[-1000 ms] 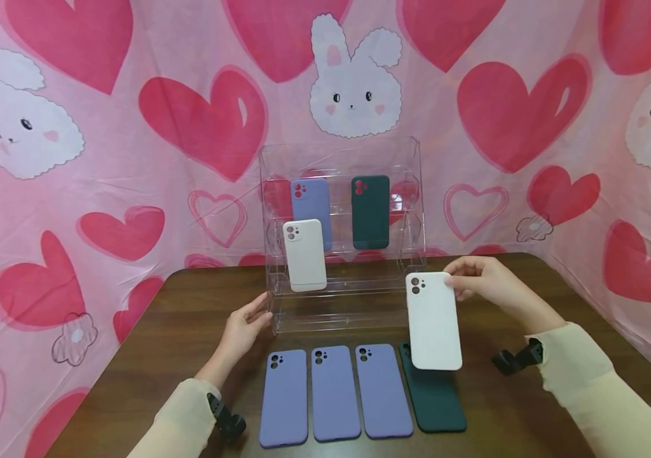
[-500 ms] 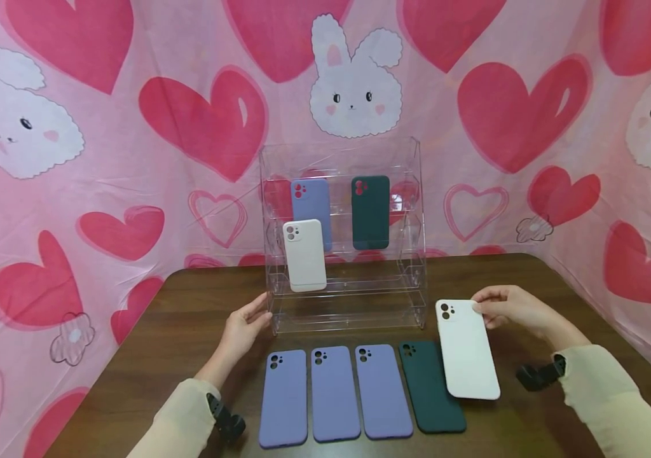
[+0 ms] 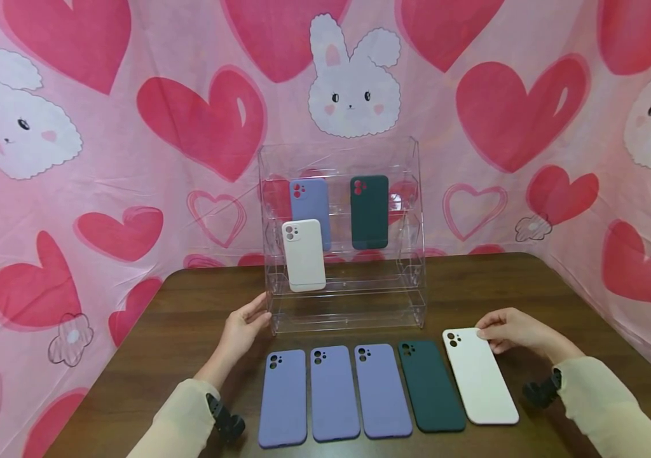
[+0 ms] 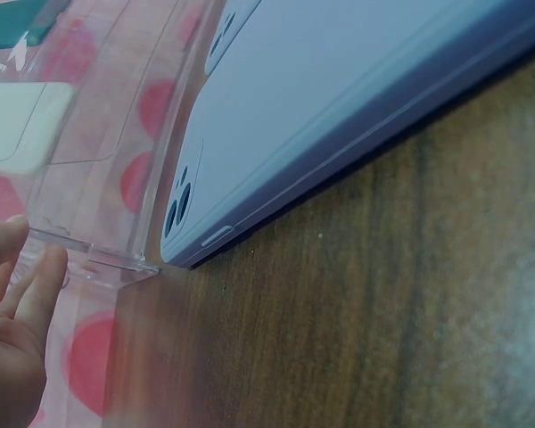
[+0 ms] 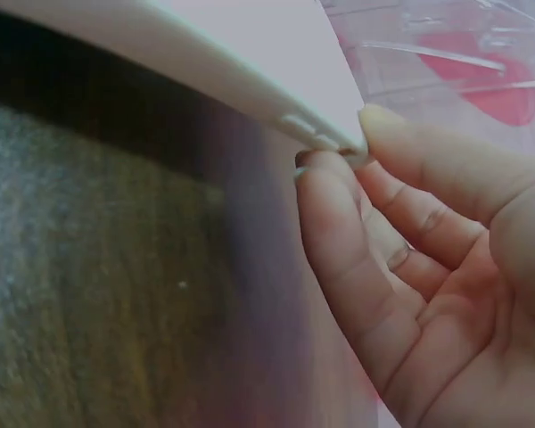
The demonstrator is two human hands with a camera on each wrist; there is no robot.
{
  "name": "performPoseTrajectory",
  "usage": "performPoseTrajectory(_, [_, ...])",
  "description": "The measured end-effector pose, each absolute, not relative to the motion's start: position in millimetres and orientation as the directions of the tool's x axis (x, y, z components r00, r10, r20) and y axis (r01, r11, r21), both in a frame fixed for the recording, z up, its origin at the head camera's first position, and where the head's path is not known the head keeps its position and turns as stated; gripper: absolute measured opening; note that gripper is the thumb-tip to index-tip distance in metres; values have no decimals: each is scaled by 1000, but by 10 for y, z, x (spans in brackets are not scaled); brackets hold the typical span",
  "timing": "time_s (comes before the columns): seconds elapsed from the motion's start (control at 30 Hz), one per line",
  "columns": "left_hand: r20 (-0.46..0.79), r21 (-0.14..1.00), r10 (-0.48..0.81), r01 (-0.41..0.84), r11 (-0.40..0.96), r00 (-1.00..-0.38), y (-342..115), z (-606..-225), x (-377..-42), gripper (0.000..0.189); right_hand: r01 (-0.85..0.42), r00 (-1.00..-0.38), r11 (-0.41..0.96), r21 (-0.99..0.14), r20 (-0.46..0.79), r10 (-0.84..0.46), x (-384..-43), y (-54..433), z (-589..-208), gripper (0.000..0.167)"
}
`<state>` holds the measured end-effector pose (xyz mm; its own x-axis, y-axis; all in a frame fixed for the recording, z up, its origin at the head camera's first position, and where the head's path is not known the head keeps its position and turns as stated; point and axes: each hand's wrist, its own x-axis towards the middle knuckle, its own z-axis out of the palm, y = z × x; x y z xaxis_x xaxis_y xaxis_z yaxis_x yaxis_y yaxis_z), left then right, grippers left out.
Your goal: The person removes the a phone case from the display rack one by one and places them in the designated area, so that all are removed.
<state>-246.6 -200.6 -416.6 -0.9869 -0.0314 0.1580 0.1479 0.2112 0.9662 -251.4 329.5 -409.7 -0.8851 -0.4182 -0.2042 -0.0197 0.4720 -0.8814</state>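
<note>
My right hand (image 3: 511,331) pinches the top right corner of a white phone case (image 3: 481,378), low over the table at the right end of a row. In the right wrist view, thumb and fingers grip that corner of the white case (image 5: 276,71). My left hand (image 3: 245,323) touches the lower left side of a clear acrylic display stand (image 3: 348,323) with fairly straight fingers. The stand bears a purple case (image 3: 312,200) and a dark green case (image 3: 369,213) on an upper tier, and a white case (image 3: 305,257) lower left.
Three purple cases (image 3: 333,394) and one dark green case (image 3: 433,385) lie in a row before the stand on the brown wooden table (image 3: 154,356). A pink cloth with hearts and rabbits (image 3: 354,83) hangs behind the table.
My right hand has carried the white case rightward and down, from over the green case to beside it. The left hand stays at the stand.
</note>
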Motion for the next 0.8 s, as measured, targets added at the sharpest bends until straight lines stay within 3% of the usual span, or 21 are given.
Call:
performPoseTrajectory(0.4, [153,969,-32,143,202,-988,-2008,-4169,-2479,47,-54,-902,574,-817,-206,-379,-2488,3172,-4155,21])
performPoseTrajectory(0.8, [156,970,-24,149,191,-987,-2000,-4151,-2452,47,-53,-905,586,-809,-209,-370,-2497,3165,-4104,21])
